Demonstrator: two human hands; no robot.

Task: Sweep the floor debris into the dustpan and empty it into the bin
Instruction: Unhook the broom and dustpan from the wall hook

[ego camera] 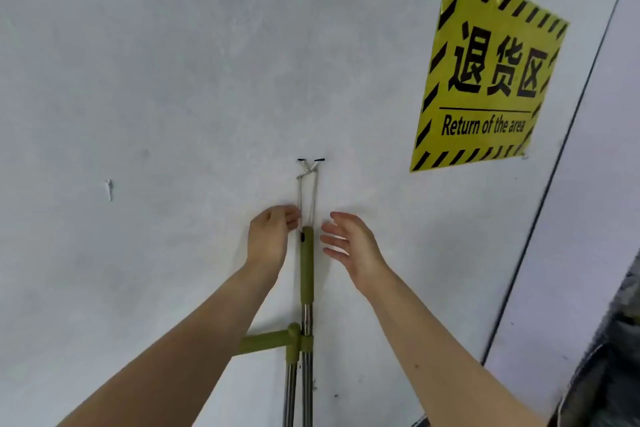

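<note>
A broom with an olive-green handle grip [307, 263] and a steel shaft hangs upright against the pale wall by a thin string loop [307, 191] from two black nails [310, 160]. A second steel shaft with a sideways green handle [266, 340], clipped to the broom, hangs beside it. My left hand [272, 236] is at the top of the grip, its fingertips pinching the string on the left side. Just right of the grip, my right hand [349, 243] is held with fingers spread and touches nothing. The broom head and the dustpan are out of view.
A yellow and black sign [485, 69] reading "Return of the area" is stuck on the wall at the upper right. A dark vertical seam [554, 166] runs down the wall on the right. Something dark and crumpled [609, 357] fills the bottom right corner.
</note>
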